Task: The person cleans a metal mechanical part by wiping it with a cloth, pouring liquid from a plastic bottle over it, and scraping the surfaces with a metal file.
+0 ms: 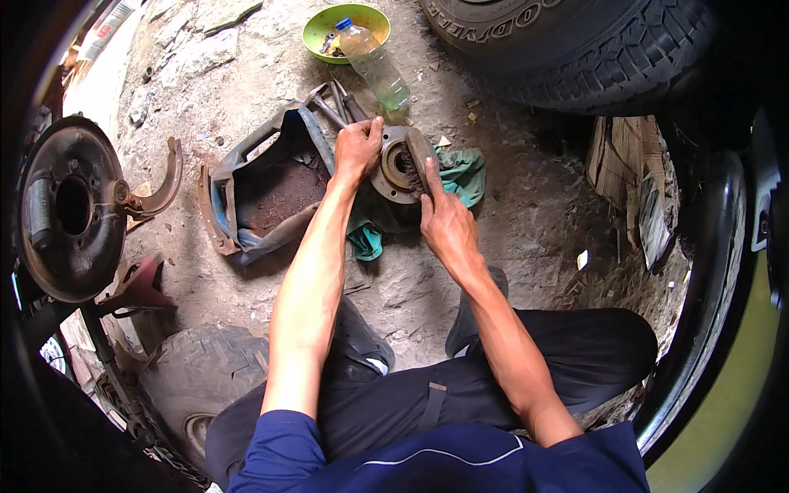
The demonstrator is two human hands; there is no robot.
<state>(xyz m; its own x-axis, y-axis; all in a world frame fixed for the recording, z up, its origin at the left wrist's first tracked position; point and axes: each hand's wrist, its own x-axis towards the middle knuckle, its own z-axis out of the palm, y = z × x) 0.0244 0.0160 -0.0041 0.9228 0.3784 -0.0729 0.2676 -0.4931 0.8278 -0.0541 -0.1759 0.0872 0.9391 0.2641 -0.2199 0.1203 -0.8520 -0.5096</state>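
Note:
My left hand [359,148] is closed at the left edge of a round metal wheel hub [394,188], which has holes around its flange and an open centre. In my right hand [447,222] is a brush with a worn wooden back [421,150], my index finger laid along it. Its dark bristles lie against the hub's face. A green cloth [465,175] shows to the right of the hub, and more of it below. The hub's underside and what my left fingers close on are hidden.
Left of the hub lies a cut-open container [277,197] with rusty contents, beside hand tools [336,105]. Beyond are a plastic bottle [376,65] and a green bowl [314,46]. A brake backing plate [74,209] stands far left; a large tire [573,55] is upper right.

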